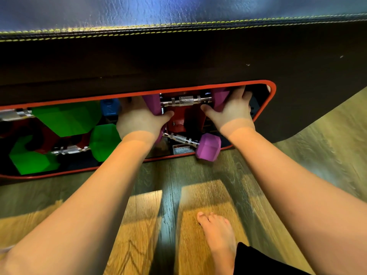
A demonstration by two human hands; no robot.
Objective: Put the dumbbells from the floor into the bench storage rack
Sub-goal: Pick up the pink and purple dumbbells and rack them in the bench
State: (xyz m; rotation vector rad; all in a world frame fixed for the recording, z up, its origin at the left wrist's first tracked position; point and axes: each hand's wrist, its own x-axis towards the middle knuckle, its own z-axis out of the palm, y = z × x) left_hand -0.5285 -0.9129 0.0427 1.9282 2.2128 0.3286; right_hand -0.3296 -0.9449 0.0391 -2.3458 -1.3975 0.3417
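Two bare arms reach forward over a wood-plank floor (198, 195), lit in warm patches near the viewer, where a bare foot (216, 233) stands at the right. At the far side runs a black padded bench (178, 56) with yellow stitching, and in its side is a long storage rack (272, 96) rimmed in red.

The left hand (139, 118) wraps the left purple head of the upper purple dumbbell (186, 101), thumb curled round its near face. The right hand (232, 112) grips the right purple head the same way, fingers spread over its far side. Both are closed on it, holding the dumbbell level inside the right end of the rack, high in the opening.

Just below, a second purple dumbbell (208, 146) sits tilted, its right head poking out over the rack's lower rim. Left of the hands lie green dumbbells (67, 118) and a blue one (109, 107), already inside.
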